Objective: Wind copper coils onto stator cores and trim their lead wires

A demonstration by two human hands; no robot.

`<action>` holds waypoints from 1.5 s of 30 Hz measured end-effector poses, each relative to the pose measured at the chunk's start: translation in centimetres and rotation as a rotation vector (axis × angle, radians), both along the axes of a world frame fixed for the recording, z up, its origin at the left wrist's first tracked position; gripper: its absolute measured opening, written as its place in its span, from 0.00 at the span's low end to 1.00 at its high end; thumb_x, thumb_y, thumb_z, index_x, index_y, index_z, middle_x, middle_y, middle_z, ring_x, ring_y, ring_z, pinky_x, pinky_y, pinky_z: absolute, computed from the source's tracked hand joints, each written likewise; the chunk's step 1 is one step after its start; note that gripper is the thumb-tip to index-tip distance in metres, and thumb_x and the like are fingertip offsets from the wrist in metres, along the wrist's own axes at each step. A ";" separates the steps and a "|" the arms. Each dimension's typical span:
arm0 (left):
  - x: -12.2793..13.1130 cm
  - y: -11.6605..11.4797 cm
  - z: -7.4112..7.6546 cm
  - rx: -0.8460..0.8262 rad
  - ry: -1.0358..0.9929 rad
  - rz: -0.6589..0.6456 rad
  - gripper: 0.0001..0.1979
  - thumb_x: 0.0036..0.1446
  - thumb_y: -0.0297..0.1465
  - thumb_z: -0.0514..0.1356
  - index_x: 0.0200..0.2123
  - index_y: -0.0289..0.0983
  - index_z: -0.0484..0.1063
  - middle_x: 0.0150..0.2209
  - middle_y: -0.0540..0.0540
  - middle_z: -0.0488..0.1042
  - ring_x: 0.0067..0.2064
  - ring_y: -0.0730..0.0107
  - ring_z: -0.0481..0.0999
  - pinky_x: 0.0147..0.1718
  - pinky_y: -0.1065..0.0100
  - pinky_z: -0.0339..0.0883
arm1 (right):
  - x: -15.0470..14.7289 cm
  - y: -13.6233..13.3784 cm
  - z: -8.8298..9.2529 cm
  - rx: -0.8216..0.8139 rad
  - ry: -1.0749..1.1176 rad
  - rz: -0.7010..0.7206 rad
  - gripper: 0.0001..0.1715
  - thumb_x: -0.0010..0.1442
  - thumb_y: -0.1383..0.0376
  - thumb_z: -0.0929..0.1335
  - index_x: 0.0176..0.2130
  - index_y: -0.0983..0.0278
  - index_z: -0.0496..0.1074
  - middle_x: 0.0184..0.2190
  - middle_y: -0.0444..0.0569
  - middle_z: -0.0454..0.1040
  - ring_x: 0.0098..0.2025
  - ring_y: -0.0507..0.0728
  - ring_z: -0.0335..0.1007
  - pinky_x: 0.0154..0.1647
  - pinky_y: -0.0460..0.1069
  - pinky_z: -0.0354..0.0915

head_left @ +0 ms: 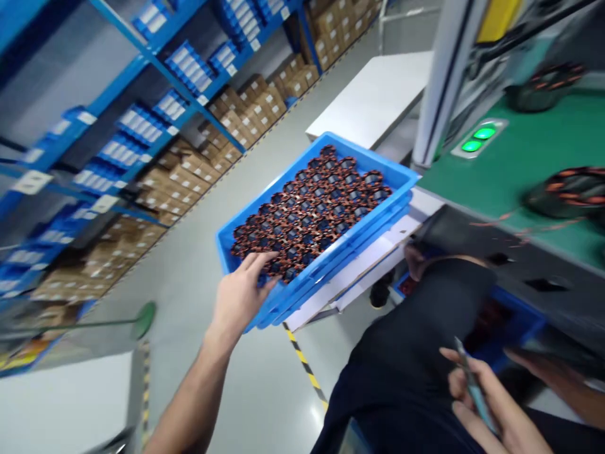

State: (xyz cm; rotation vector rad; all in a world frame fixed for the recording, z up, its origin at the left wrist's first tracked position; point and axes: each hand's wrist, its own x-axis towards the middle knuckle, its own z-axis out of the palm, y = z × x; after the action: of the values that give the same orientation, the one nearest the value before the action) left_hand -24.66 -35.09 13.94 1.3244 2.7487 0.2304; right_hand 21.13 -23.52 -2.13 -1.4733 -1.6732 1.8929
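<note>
A blue plastic crate (pixel 409 183) holds several rows of ring-shaped coils wound with copper wire (pixel 307 214). My left hand (pixel 243 290) reaches over its near left corner, thumb and fingers apart, fingertips at the coils there. Whether they touch a coil is hard to tell. At the lower right, my right hand (pixel 482 397) is closed around a slim pointed tool with a teal handle (pixel 478 394), its metal tip pointing up and away. Its exact kind is blurred. Larger wound coils (pixel 574 189) lie on the green bench (pixel 501 183), with loose wire ends near them.
The crate is stacked on others atop a white-topped stand (pixel 350 277). Blue shelving (pixel 151 53) with cartons (pixel 227 120) lines the back left. A switch plate with two green lights (pixel 478 139) is on the bench. Another blue crate (pixel 520 315) sits below it.
</note>
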 end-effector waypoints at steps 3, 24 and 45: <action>4.0 4.0 0.7 0.342 0.004 -0.190 0.23 0.72 0.44 0.73 0.66 0.51 0.78 0.57 0.47 0.85 0.51 0.55 0.90 0.55 0.53 0.84 | -0.5 -0.4 2.6 -0.009 0.057 -0.016 0.42 0.67 0.41 0.76 0.72 0.52 0.80 0.61 0.55 0.83 0.61 0.65 0.83 0.63 0.53 0.79; 20.7 34.3 -3.2 0.362 -0.234 -0.846 0.28 0.66 0.43 0.72 0.65 0.42 0.77 0.59 0.40 0.82 0.60 0.45 0.82 0.65 0.46 0.78 | 5.3 -7.6 1.5 -0.125 0.015 -0.367 0.30 0.73 0.47 0.67 0.65 0.54 0.82 0.50 0.53 0.83 0.48 0.61 0.77 0.60 0.58 0.74; 25.5 15.7 -7.7 0.305 -1.054 -1.006 0.17 0.74 0.36 0.72 0.62 0.49 0.79 0.61 0.41 0.82 0.71 0.48 0.81 0.63 0.49 0.84 | 1.4 4.9 11.7 0.746 0.052 -0.431 0.01 0.73 0.62 0.78 0.45 0.55 0.87 0.37 0.48 0.86 0.35 0.59 0.82 0.43 0.56 0.83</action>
State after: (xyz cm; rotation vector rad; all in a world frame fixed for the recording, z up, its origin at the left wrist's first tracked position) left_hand 0.87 -19.43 6.25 1.7388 1.0756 0.9179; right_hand 22.49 -18.64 9.56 -1.2948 -1.6026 0.9205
